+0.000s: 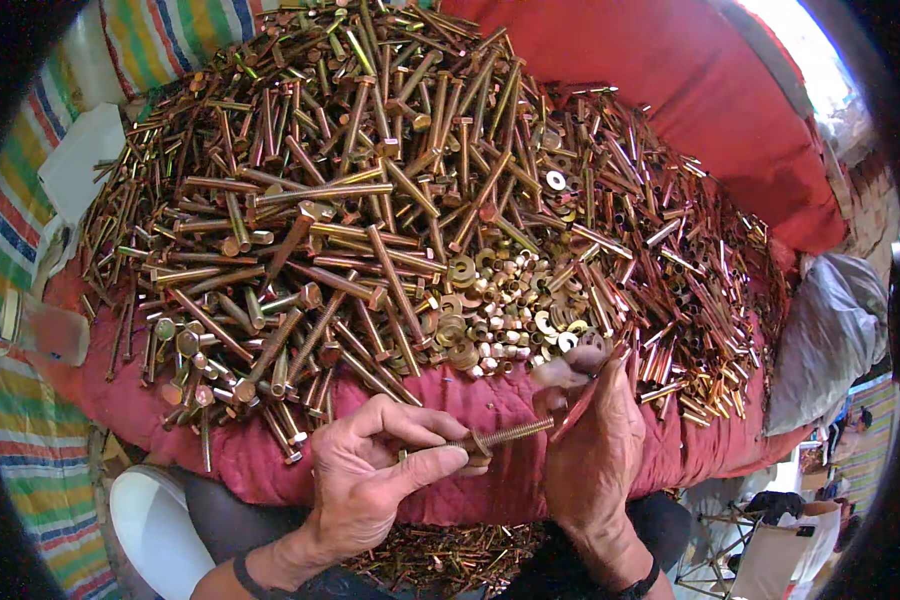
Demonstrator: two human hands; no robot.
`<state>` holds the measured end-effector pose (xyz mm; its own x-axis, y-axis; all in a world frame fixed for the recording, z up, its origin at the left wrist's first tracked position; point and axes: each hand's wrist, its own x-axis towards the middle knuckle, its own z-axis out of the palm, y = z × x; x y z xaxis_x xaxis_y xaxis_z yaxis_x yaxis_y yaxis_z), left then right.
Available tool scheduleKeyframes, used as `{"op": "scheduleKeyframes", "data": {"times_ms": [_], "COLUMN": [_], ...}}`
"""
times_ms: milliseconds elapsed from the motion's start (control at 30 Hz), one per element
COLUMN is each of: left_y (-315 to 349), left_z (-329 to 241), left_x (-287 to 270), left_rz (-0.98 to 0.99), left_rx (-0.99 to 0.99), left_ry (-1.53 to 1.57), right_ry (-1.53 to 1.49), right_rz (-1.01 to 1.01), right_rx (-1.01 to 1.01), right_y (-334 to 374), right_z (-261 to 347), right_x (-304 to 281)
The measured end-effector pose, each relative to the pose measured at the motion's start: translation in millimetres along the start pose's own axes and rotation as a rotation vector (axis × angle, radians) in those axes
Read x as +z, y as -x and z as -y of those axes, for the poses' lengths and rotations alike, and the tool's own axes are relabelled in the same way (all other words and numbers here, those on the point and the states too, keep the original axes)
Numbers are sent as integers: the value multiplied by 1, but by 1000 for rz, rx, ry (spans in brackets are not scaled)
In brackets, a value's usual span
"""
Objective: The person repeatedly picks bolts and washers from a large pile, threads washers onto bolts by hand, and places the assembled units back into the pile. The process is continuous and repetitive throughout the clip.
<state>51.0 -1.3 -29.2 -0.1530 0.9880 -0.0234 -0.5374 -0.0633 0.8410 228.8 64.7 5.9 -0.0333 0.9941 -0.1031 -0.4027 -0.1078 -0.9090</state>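
Note:
My left hand [385, 465] is closed, thumb and fingers pinching a brass-coloured bolt. The bolt's threaded shank [518, 432] points right and slightly up, and a ring-like piece [482, 443], a washer or nut, sits around it next to my fingertips. My palm and fingers hide the other end. Just right of the bolt's tip is my right hand [600, 455], raised at the near edge of the pile of nuts and washers [505, 305]. Its fingertips are smeared by motion, so I cannot make out whether they hold anything.
A large heap of long bolts [300, 240] covers the red cloth [390, 385] to the left and back. Thin metal sleeves [680, 270] are heaped on the right. A clear jar [50, 330] lies at far left, and a grey plastic bag [825, 335] hangs at right.

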Motion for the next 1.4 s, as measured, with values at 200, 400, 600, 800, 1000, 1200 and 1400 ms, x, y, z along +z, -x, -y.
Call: {"op": "scheduleKeyframes", "data": {"times_ms": [200, 400, 600, 800, 1000, 1200, 1400], "left_y": [0, 0, -1, 1, 1, 3, 1], "left_z": [-7, -11, -12, -11, -8, -8, -13], "left_x": [-4, -6, -5, -4, -6, -9, -4], "left_rz": [16, 29, 21, -16, 14, 58, 16], "left_rx": [-65, -103, -88, -104, -79, -59, -23], "left_ry": [117, 138, 175, 87, 113, 104, -26], "right_ry": [449, 326, 129, 324, 217, 214, 315], "right_rz": [192, -86, 12, -7, 78, 41, 61], "right_rx": [-223, -28, -83, -259, -211, -204, -209], "right_y": [-14, -9, -7, -1, -2, 4, 3], "right_z": [11, 26, 15, 6, 0, 6, 11], "right_x": [-12, -25, -30, -43, -49, -45, -44]}}
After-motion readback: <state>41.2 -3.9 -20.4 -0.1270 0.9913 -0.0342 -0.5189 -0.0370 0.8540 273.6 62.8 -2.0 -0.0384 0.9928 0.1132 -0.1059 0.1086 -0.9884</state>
